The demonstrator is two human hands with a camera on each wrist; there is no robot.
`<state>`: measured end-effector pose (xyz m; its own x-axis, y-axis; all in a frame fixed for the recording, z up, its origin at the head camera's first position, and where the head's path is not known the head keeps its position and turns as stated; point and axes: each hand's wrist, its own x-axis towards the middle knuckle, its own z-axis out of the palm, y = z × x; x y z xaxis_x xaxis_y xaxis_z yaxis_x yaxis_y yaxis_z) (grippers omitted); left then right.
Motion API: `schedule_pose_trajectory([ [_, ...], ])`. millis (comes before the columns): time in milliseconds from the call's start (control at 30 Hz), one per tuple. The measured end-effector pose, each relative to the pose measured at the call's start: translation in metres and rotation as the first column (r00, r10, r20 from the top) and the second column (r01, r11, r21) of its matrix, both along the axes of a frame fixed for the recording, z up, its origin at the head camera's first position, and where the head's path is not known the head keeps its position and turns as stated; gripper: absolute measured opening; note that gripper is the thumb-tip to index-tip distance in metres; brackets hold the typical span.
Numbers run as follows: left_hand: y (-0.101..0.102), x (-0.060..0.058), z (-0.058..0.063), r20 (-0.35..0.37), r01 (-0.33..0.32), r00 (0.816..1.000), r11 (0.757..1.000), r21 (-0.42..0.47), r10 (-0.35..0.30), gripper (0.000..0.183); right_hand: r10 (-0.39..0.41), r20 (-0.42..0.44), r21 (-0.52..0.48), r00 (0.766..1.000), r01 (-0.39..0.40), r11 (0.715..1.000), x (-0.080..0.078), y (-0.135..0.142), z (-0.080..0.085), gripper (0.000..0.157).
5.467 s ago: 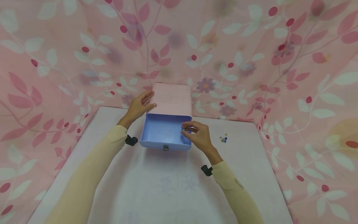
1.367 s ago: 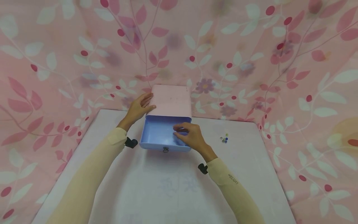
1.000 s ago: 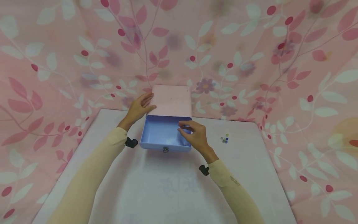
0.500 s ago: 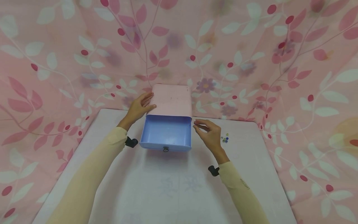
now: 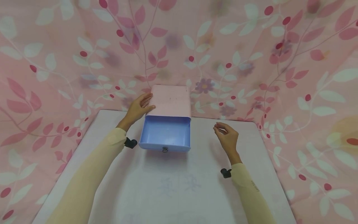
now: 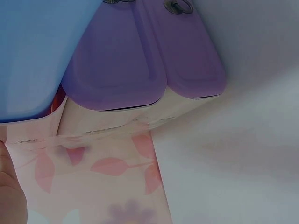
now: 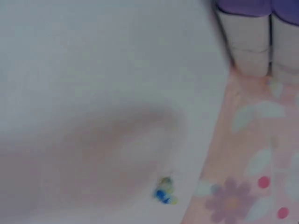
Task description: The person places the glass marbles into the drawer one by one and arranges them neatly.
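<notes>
A pink chest (image 5: 172, 99) stands at the back of the table, its blue drawer (image 5: 165, 146) pulled out. My left hand (image 5: 137, 109) rests against the chest's left side, fingers loosely straight and thumb by the top's edge. One finger (image 6: 10, 186) of it shows in the left wrist view. To the right of the drawer, above the table, hovers my right hand (image 5: 228, 137), thumb and fingertips brought together. Whether something small sits between them I cannot make out. Several small glass marbles (image 7: 164, 191) lie on the table in the right wrist view; in the head view this hand covers them.
Purple drawer fronts (image 6: 117, 56) with ring pulls sit below the blue drawer. The white-covered table (image 5: 179, 193) ends at a pink floral cloth (image 5: 223, 46) that hangs behind and on both sides.
From over the drawer, my right hand has lifted and moved right, to above the marbles. Some seconds ago it pinched a teal marble at the drawer's right edge. My left hand has stayed put.
</notes>
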<state>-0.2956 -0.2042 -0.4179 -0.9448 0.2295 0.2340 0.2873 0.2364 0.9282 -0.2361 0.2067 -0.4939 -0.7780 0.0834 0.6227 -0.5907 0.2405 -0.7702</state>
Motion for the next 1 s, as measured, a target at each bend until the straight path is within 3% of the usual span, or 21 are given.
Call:
schedule_pose_trajectory([
  [133, -0.001, -0.004, -0.005, 0.006, -0.002, 1.0, 1.0, 0.012, 0.002, 0.072, -0.061, 0.054, 0.005, 0.997, 0.061, 0.998, -0.001, 0.016, -0.012, 0.023],
  [333, -0.005, -0.017, -0.025, -0.008, -0.03, 1.0, 1.0, 0.004, 0.03, 0.075, -0.165, 0.098, 0.061, 0.981, 0.16, 0.985, -0.001, 0.032, -0.026, 0.021],
  [600, 0.0, -0.001, -0.004, -0.004, -0.012, 1.0, 1.0, -0.003, 0.012, 0.072, -0.292, 0.239, 0.145, 0.926, 0.263, 0.954, -0.017, 0.056, -0.078, 0.021],
  [800, 0.0, -0.001, -0.005, 0.004, -0.013, 1.0, 1.0, 0.009, 0.013, 0.072, -0.35, 0.303, 0.24, 0.886, 0.284, 0.928, -0.017, 0.062, -0.091, 0.025],
  [1000, 0.0, -0.001, -0.003, 0.002, -0.007, 1.0, 1.0, 0.011, 0.007, 0.072, -0.36, 0.369, 0.268, 0.857, 0.272, 0.924, -0.016, 0.067, -0.096, 0.028],
])
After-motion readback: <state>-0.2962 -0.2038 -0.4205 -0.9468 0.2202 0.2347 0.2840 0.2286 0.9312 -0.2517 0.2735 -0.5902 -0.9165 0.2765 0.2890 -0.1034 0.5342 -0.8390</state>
